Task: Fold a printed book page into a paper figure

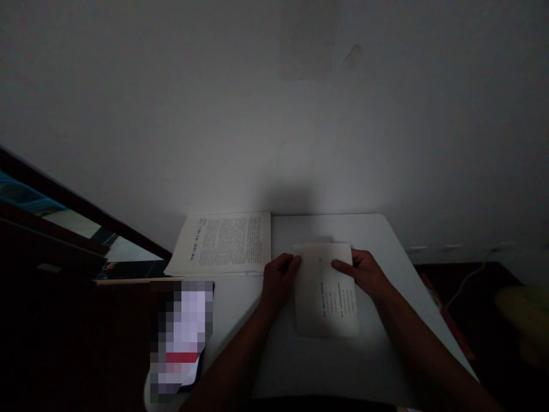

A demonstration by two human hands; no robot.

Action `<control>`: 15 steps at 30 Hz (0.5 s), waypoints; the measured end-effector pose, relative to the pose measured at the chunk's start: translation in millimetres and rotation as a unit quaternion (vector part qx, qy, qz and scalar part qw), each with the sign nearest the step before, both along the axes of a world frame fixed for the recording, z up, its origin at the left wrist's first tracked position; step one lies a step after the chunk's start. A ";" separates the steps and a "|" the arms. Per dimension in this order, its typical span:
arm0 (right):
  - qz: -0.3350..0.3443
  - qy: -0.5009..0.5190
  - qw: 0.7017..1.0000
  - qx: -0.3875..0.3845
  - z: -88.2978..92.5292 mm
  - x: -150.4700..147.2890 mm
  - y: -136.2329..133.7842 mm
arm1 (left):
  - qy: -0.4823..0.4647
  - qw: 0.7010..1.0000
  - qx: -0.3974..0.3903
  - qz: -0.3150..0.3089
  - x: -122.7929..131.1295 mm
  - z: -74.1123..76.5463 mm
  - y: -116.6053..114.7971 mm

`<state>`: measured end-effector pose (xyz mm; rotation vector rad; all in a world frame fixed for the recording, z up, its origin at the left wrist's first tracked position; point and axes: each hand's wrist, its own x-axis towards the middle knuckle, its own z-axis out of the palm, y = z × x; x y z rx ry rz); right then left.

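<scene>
"Right of centre, low in the frame, what are the hands holding?"

"A small printed paper (309, 297), above the white worktop (351, 229). It could be one sheet or several; I can't tell."

"Which way does it point?"

"Its long axis runs up and down the frame, the lower end leaning very slightly right. The lines of print run that same way, gathered mostly in its lower right part; the left side is blank."

"And the fingers?"

"The right hand (368, 274) grips the upper right edge, thumb flat on the printed face, the other fingers mostly hidden behind. The left hand (278, 280) is at the upper left edge, fingers curled and thumb tip at the margin; whether they pinch it, I can't tell."

"What lies around?"

"Left of centre, larger printed pages (229, 243) lie at the worktop's far edge, against the wall (171, 131). Toward the lower left corner is a phone (191, 375), mostly pixelated, its long axis also roughly up and down."
</scene>
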<state>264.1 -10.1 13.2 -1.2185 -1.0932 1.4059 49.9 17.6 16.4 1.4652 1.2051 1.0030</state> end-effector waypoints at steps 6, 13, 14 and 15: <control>0.004 -0.019 1.000 -0.003 0.5 1.4 -0.6 | 0.010 1.000 0.001 0.005 -0.2 -0.9 0.1; -0.002 0.010 1.000 -0.008 -5.9 4.4 0.0 | 0.012 1.000 0.007 -0.009 -0.2 -0.5 1.2; -0.007 0.016 1.000 -0.008 -7.2 5.1 0.2 | 0.013 1.000 0.009 -0.018 -0.2 -0.6 1.2; -0.014 0.021 1.000 -0.008 -8.3 5.6 0.3 | 0.016 0.999 0.012 -0.028 -0.2 -0.6 1.3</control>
